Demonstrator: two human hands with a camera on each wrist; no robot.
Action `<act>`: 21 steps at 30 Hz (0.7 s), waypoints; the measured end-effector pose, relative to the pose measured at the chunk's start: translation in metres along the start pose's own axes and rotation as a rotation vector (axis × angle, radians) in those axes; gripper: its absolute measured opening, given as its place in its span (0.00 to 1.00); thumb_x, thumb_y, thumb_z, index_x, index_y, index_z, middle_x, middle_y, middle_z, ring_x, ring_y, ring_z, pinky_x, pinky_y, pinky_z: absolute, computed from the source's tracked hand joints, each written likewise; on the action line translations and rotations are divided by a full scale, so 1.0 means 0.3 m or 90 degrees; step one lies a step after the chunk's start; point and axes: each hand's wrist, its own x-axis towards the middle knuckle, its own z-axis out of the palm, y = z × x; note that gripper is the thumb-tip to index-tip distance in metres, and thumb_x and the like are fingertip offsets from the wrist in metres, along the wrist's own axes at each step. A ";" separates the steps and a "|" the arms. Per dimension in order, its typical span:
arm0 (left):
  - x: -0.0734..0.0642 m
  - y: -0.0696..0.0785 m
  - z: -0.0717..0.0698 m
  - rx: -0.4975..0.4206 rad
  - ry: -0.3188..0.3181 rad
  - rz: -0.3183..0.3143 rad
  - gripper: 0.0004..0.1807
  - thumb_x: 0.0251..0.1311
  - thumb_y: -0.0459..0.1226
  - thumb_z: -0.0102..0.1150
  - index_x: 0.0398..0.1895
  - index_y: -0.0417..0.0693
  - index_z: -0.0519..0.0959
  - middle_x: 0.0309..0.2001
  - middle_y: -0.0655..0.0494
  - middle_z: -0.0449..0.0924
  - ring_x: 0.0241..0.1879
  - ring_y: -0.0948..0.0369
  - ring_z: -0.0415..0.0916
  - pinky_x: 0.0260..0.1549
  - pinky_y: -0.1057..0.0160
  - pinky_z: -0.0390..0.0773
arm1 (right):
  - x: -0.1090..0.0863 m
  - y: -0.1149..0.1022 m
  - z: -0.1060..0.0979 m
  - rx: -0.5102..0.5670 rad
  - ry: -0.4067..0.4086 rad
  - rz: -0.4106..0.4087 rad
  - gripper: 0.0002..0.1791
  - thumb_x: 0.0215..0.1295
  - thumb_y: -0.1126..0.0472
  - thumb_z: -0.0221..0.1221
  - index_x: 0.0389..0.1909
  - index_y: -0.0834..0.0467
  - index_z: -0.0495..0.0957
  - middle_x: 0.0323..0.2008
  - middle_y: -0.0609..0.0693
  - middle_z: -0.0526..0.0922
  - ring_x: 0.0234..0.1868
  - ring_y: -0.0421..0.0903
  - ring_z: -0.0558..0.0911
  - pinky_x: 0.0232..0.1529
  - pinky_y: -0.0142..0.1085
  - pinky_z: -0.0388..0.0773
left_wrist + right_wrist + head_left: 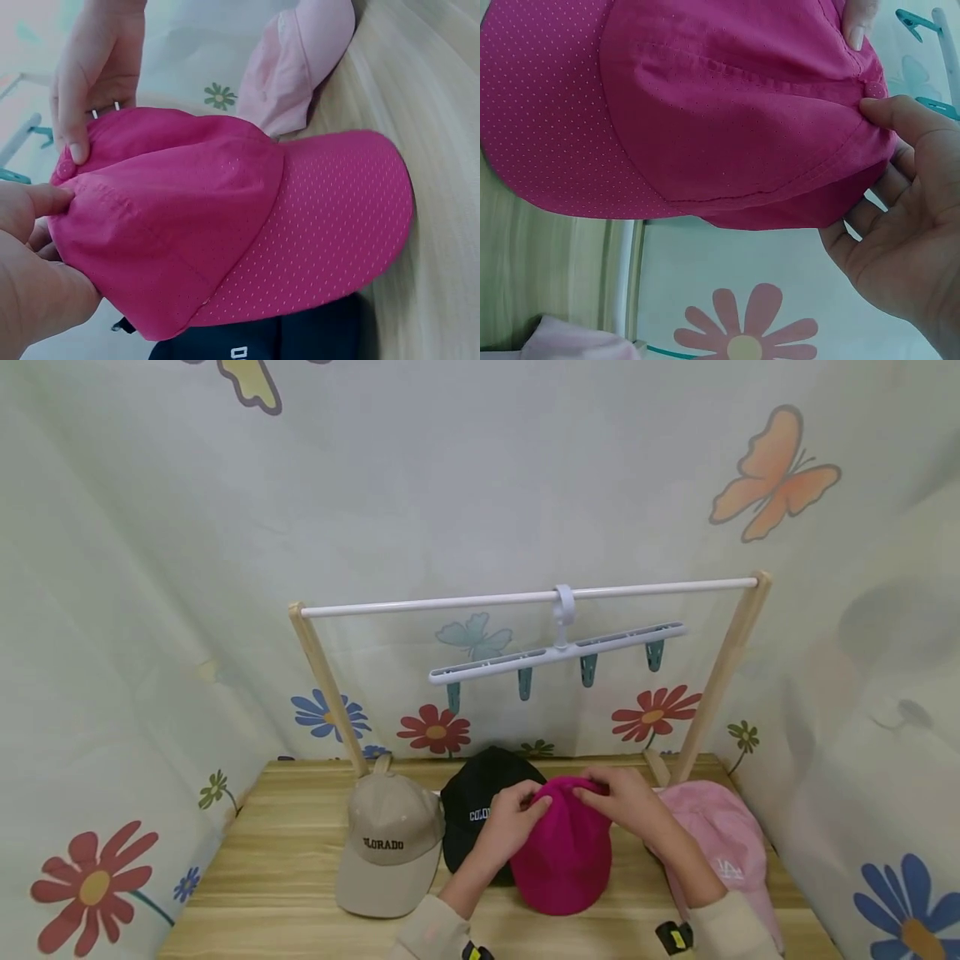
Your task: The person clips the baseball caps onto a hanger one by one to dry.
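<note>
Pale wood [270,860] lies beneath a dotted magenta cap [564,864].

The pale backdrop [450,485] shows an orange butterfly [780,489] high on the right side. A large red flower [93,887] is at the lower left, and the wooden tabletop [277,852] has striped grain.

On the table [262,843] lie, left to right, the leftmost cap [393,827], second cap [487,777] and rightmost cap [729,827]. The held cap [564,864] is between the left hand [512,814] and right hand [628,797], nearer than the second cap. Behind, at the far side, stands the rack [723,685], its rail [450,603] bearing the hanger [562,652] with four clips [588,670] beneath.
</note>
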 end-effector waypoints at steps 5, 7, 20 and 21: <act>0.000 0.021 -0.013 -0.002 0.009 0.004 0.06 0.71 0.39 0.62 0.41 0.48 0.85 0.35 0.60 0.85 0.32 0.71 0.78 0.34 0.70 0.79 | 0.009 -0.017 -0.004 0.011 -0.004 0.001 0.02 0.68 0.58 0.66 0.36 0.51 0.84 0.25 0.41 0.79 0.26 0.39 0.74 0.26 0.31 0.75; 0.001 0.026 -0.019 0.000 0.011 0.007 0.06 0.71 0.39 0.62 0.41 0.48 0.85 0.35 0.60 0.85 0.32 0.70 0.78 0.34 0.70 0.79 | 0.011 -0.021 -0.006 0.010 -0.004 -0.002 0.02 0.68 0.58 0.66 0.35 0.51 0.84 0.25 0.40 0.79 0.25 0.39 0.74 0.26 0.31 0.74; 0.003 0.056 -0.066 0.024 0.015 0.004 0.06 0.70 0.40 0.63 0.42 0.50 0.85 0.36 0.60 0.86 0.33 0.69 0.79 0.35 0.68 0.79 | 0.007 -0.057 -0.016 0.016 0.005 -0.028 0.02 0.68 0.57 0.66 0.35 0.50 0.83 0.24 0.39 0.78 0.24 0.37 0.73 0.25 0.31 0.74; 0.001 0.063 -0.070 0.026 0.013 0.003 0.06 0.70 0.40 0.62 0.43 0.50 0.85 0.37 0.60 0.86 0.33 0.68 0.79 0.35 0.68 0.79 | 0.007 -0.062 -0.018 0.018 0.006 -0.029 0.02 0.68 0.57 0.66 0.36 0.50 0.83 0.24 0.39 0.78 0.24 0.37 0.73 0.25 0.31 0.74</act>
